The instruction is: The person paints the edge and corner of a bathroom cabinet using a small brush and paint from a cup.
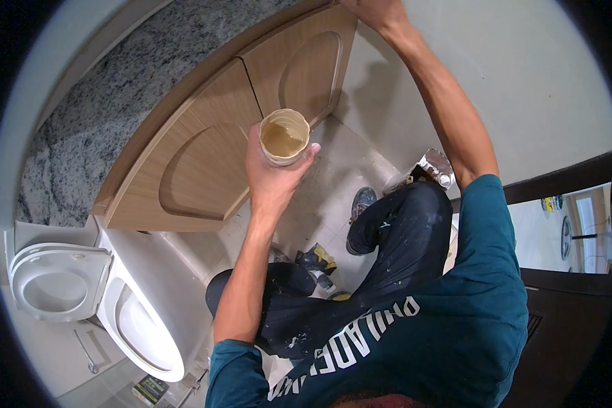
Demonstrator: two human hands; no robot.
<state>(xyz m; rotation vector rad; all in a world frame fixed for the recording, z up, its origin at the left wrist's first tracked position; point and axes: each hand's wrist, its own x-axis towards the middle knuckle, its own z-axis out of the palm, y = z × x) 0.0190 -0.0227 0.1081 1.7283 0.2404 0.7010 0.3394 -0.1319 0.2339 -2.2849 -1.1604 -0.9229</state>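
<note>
My left hand (272, 178) is wrapped round a cup (287, 120) with a scalloped rim, held in front of the wooden cabinet doors (214, 153). A pale yellow-beige substance (280, 144) lies in the cup and coats its inner walls. My right arm reaches up along the light wall (523, 75). At the top edge of the picture, my right hand (377, 12) is by the wall and the far end of the cabinet. Its fingers are cut off by the frame, so their grip is hidden.
A grey speckled countertop (136, 68) tops the cabinet. A white toilet (143, 326) with raised lid stands at lower left. A black-and-yellow item (316, 258) sits on the tiled floor near my legs. Shiny foil (436, 167) lies beside my right knee, near a dark frame (557, 177).
</note>
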